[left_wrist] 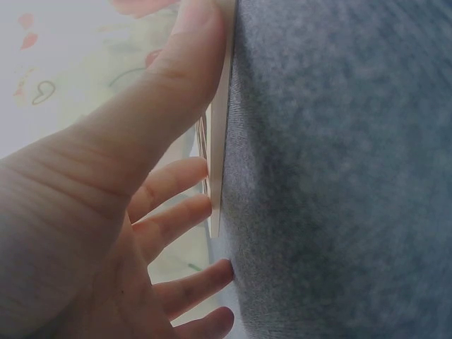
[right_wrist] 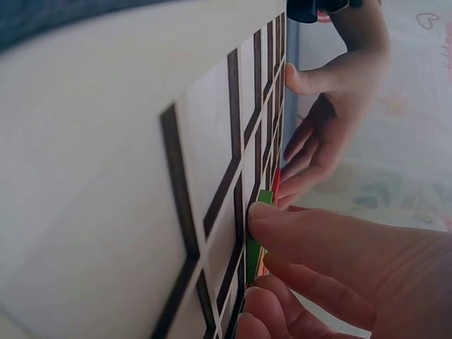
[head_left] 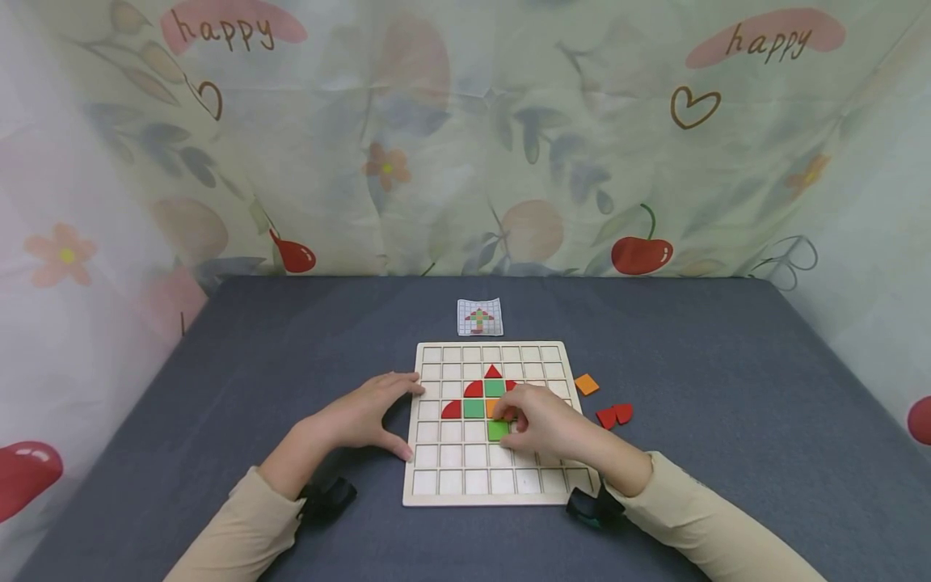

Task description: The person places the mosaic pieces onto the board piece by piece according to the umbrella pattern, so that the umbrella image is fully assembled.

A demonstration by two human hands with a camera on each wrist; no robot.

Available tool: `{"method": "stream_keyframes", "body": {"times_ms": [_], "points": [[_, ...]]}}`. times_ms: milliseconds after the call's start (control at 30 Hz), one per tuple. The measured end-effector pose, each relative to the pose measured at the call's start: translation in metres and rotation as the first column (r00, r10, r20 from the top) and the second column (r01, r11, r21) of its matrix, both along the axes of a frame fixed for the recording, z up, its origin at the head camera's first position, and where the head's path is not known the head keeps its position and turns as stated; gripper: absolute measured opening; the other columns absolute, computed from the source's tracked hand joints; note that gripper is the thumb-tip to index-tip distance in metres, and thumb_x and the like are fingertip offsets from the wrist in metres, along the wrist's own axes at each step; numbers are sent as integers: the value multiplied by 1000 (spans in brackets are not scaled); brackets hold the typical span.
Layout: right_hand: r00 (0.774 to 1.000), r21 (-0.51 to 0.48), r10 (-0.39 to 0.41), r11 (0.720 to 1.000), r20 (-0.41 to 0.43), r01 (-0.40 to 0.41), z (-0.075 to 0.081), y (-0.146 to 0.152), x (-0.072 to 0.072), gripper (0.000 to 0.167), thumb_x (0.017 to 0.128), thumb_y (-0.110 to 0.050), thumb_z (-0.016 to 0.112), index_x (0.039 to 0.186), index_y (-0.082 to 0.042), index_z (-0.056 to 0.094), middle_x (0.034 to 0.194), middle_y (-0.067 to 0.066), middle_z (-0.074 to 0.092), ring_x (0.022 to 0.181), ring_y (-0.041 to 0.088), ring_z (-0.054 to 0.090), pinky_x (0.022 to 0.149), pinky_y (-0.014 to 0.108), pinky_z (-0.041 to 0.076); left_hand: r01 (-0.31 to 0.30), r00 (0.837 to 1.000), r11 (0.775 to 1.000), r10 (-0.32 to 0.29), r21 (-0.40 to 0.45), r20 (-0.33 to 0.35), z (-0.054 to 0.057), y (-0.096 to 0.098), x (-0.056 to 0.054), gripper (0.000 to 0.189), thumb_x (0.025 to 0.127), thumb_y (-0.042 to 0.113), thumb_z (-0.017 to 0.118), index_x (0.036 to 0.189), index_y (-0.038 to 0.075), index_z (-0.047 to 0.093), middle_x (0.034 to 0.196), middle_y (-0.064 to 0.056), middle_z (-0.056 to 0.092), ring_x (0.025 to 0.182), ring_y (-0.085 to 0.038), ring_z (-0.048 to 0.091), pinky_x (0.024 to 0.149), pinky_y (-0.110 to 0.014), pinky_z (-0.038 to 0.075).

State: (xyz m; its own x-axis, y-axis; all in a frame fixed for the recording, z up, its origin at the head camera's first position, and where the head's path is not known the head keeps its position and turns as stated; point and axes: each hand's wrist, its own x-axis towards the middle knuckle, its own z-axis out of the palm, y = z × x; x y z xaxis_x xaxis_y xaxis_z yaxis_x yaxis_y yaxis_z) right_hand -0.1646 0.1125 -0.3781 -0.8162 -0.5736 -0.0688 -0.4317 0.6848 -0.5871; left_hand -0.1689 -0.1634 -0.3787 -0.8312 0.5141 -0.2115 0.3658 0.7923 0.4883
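Observation:
A pale wooden grid board [head_left: 451, 481] lies on the table. My right hand [head_left: 545, 424] is over its middle, thumb and fingers pinching a light green square tile [head_left: 497, 431] just below an orange square tile [head_left: 491, 408]. In the right wrist view, the thumb rests on the edge of that green tile [right_wrist: 254, 258]. My left hand [head_left: 364, 412] touches the board's left edge with spread fingers and thumb. A red triangle [head_left: 492, 372], red quarter-round tiles [head_left: 473, 390] and darker green squares [head_left: 473, 409] sit in the cells above. My right hand hides some cells to the right.
Behind the board lies a small printed pattern card [head_left: 480, 318]. To the right of the board are a loose orange square [head_left: 586, 384] and two red quarter-round pieces [head_left: 614, 415] on the dark grey tablecloth [head_left: 327, 339]. A patterned curtain [head_left: 465, 137] hangs behind the table.

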Motion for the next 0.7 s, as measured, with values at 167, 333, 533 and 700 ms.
{"method": "stream_keyframes", "body": {"times_ms": [167,333,533,700], "points": [[1000,6,-4,1000,0,4,1,0,0,20,75,-10,75,93,-9,67,82,-1,61,62,6,48,59,18,42,-2,1000,1000,2,-6,3,0,0,0,88,65,45,81,137,10,44,150,-11,33,139,-32,28,111,-51,29],[1000,-5,8,1000,-5,-8,5,3,-1,20,76,-11,75,94,-9,68,85,0,64,63,7,49,59,18,42,-4,1000,1000,4,-5,6,-1,0,0,89,65,46,81,137,10,44,151,-10,33,139,-32,28,110,-51,30],[998,-7,-51,999,-38,51,14,23,-10,22,77,-13,75,97,-7,68,87,4,64,65,9,51,60,19,44,-9,1000,1000,9,-5,5,-1,0,-1,89,64,47,81,137,11,44,151,-10,33,139,-31,29,110,-50,30],[989,-10,-133,991,-64,132,21,48,-22,24,78,-12,74,99,-3,67,86,8,63,67,12,50,58,21,43,-14,1000,1000,14,-11,8,-1,0,-1,90,64,47,81,137,11,44,151,-10,33,139,-31,29,111,-51,30]]}}
